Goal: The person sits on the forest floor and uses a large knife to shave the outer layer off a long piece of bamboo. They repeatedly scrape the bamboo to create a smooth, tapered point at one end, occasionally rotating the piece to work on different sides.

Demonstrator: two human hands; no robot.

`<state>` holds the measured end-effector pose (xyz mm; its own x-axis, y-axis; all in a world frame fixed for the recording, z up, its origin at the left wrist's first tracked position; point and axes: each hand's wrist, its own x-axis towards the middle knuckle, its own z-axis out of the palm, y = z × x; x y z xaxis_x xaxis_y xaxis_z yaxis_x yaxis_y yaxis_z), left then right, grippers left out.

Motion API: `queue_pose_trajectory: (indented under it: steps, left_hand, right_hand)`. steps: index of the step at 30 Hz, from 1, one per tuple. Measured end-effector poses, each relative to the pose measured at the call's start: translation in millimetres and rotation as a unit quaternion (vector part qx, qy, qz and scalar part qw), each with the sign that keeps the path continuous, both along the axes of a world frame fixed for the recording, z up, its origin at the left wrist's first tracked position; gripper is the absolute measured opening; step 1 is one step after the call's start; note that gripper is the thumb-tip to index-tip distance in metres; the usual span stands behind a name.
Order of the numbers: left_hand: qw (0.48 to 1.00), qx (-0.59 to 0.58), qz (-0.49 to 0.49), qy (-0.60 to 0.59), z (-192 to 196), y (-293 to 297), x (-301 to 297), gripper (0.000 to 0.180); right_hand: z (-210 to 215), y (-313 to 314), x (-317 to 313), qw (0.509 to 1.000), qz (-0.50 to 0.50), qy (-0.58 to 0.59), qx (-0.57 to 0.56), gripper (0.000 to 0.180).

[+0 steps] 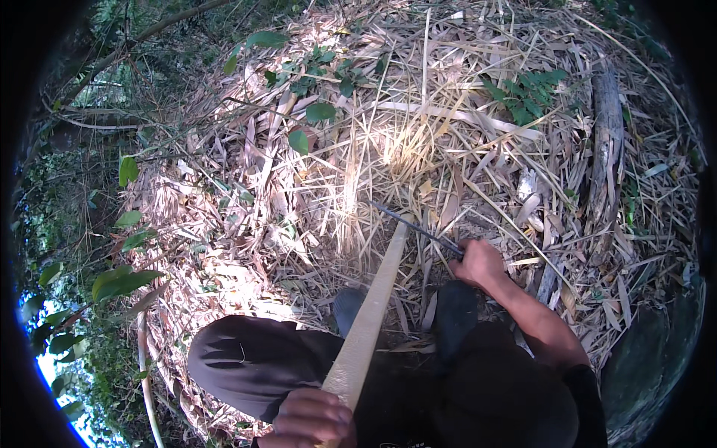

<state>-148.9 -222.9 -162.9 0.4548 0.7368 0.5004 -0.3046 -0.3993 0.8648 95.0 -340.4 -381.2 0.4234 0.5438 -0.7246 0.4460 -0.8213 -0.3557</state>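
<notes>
My left hand (314, 417), low in the picture, is wrapped round the near end of a long pale strip of wood or bamboo (370, 321). The strip slants away from me and narrows toward its far end, close to the ground. In my right hand (480, 263) is the handle of a knife with a thin dark blade (413, 225). That blade points to the upper left and lies across the strip's far end; whether it touches the strip I cannot tell. My fingers hide most of the knife's handle.
Pale shavings (407, 149) and dry leaves litter the ground ahead. A weathered log (606, 142) lies at the right. Green leafy branches (123, 282) reach in from the left. My dark-trousered knees (246, 362) and boots (455, 313) flank the strip.
</notes>
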Motion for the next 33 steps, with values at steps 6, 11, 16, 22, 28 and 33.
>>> queue_pose_trajectory:
  steps: [6,11,16,22,28,33]
  left_hand:
    - [0.989,-0.113,0.091,0.008,-28,5,14,0.052]
    - [0.979,-0.146,0.140,0.008,-13,16,35,0.050]
    - [0.965,-0.160,0.100,-0.181,39,45,46,0.041]
    - [0.963,-0.144,-0.012,-0.229,49,92,63,0.043]
    - [0.941,-0.227,-0.090,-0.233,13,117,110,0.046]
    - [0.930,-0.271,-0.140,-0.207,1,125,146,0.049]
  right_hand:
    - [-3,-2,-7,1.000,-0.022,0.000,0.014,0.040]
    - [7,-9,-1,0.996,-0.055,0.017,0.069,0.041]
    - [36,-31,-21,0.991,-0.078,0.061,0.094,0.041]
    - [60,-51,-32,0.972,-0.157,0.082,0.158,0.040]
    - [125,-80,11,0.979,-0.181,-0.040,0.084,0.036]
    - [175,-102,22,0.961,-0.254,-0.106,0.010,0.037]
